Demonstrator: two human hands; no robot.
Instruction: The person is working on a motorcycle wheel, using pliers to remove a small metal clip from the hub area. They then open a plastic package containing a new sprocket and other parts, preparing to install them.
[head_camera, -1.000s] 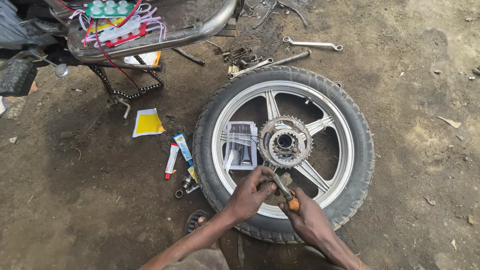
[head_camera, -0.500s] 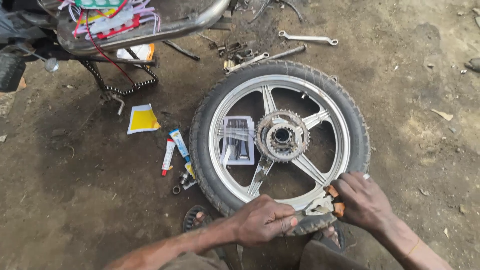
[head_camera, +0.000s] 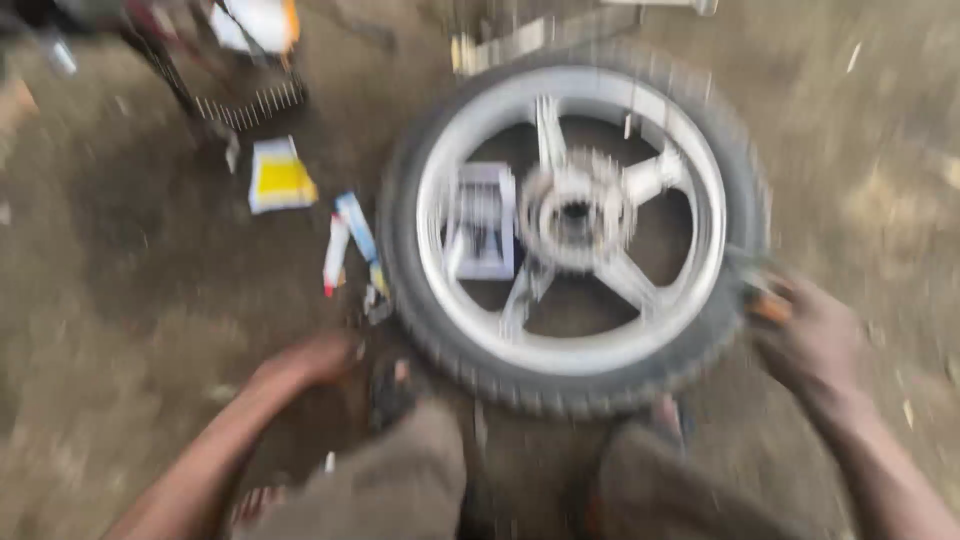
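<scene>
- One large motorcycle wheel (head_camera: 575, 225) lies flat on the dirt ground (head_camera: 130, 330), filling the middle of the blurred view; its black tyre (head_camera: 440, 330) rings a silver spoked rim (head_camera: 690, 200).
- Two knees in brownish trousers (head_camera: 400, 490) sit at the bottom edge, just below the near side of the tyre.
- The left hand (head_camera: 315, 360) rests low by the tyre's near left edge, close to a dark small object that is too smeared to name; whether the fingers close on anything I cannot tell.
- The right hand (head_camera: 810, 345) is at the tyre's right edge, well apart from the left, and is wrapped around a tool with an orange handle (head_camera: 770, 308) that meets the tyre wall.
- A toothed sprocket (head_camera: 575, 210) sits at the hub, in the centre of the spokes.
- A pale rectangular packet (head_camera: 482, 222) lies inside the rim, left of the sprocket.
- A yellow and white card (head_camera: 282, 177) lies on the ground left of the wheel.
- Two small tubes (head_camera: 345, 245), one blue, one white and red, lie between the card and the tyre.
</scene>
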